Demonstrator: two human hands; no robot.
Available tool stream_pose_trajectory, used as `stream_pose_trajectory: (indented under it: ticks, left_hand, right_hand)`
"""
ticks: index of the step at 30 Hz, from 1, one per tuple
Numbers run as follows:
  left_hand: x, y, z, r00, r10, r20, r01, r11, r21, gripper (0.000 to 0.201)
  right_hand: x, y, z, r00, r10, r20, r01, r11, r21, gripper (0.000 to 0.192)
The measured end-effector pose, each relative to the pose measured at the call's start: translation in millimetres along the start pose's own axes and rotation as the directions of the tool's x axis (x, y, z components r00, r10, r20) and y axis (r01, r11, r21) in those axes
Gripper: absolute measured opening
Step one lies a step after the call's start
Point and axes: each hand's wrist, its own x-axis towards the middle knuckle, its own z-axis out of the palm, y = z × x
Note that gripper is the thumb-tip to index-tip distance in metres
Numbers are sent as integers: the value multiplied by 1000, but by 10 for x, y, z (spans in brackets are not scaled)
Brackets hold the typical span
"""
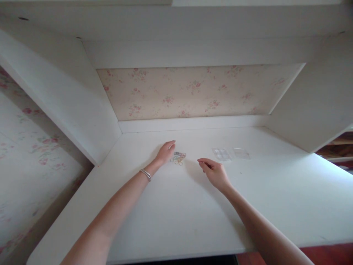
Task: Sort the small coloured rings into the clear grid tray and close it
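Note:
My left hand (166, 151) rests on the white desktop at the left edge of a small pile of thin coloured rings (179, 161). Its fingers are loosely curved, with a small gap beside the thumb, and nothing shows in them. A small grey coiled or striped piece (178, 154) lies at the top of the pile, close to these fingers. To the right of the rings, my right hand (213, 172) is closed, thumb and index finger pinched together. Whatever may be between those fingertips is too small to make out. Two bracelets circle my left wrist.
Behind my right hand lies a clear plastic box with compartments (221, 154). Its flat clear lid-like part (242, 153) is beside it. White side panels (311, 92) and an overhead shelf (176, 22) enclose the desktop (171, 217). Flowered wallpaper shows at the back.

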Motion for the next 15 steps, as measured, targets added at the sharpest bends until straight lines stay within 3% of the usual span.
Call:
stream_pose_trajectory:
  ticks: [3,6,11,15]
  left_hand:
    - [-120,-97,-222,993,-103,-50,104,994,24,34]
    - [-367,-107,-319,998,-13,68,5,994,105,25]
    - [-717,64,-240,983,116,146,-146,964,221,27]
    - [-690,199,-98,965,225,133,-257,907,333,35]
  right_hand:
    - [-2,13,47,992,-95,79,108,977,-185,29]
    - [0,-39,153,968,-168,186,230,893,-386,29]
    - [113,-194,384,944,-206,256,316,782,-538,34]
    - [311,-239,579,918,-260,300,390,731,-560,40]
